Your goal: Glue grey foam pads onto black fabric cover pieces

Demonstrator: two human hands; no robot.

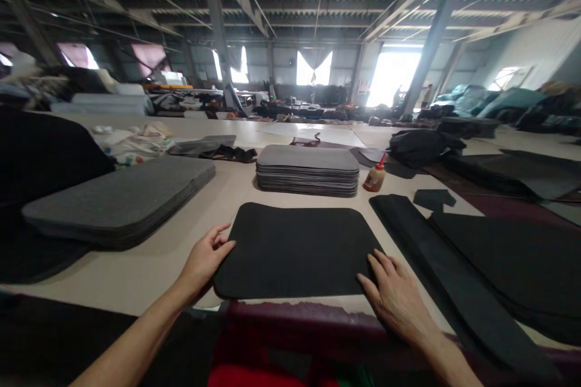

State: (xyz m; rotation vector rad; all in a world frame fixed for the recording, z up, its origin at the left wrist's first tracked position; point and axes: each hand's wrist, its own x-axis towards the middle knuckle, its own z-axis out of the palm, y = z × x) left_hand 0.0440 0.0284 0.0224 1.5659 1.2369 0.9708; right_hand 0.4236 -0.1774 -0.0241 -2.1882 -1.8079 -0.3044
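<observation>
In front of me a black rounded-corner fabric panel [299, 248] lies flat on the pale table, near its front edge. My left hand [206, 263] is at the panel's left edge, its thumb touching the margin and its other fingers loosely bent and apart. Across from it, my right hand [393, 287] rests on the right edge, fingers spread over the border and thumb apart from them. Just behind the panel stands a neat stack of grey panels [307, 170]. A glue bottle with a red nozzle [374, 176] stands to the right of that stack.
A larger pile of grey panels [122, 199] lies at left beside black material [45, 151]. Long black strips [445, 278] and black sheets [517, 260] cover the right side. Farther back are crumpled light cloth [136, 142] and a dark bundle [422, 146].
</observation>
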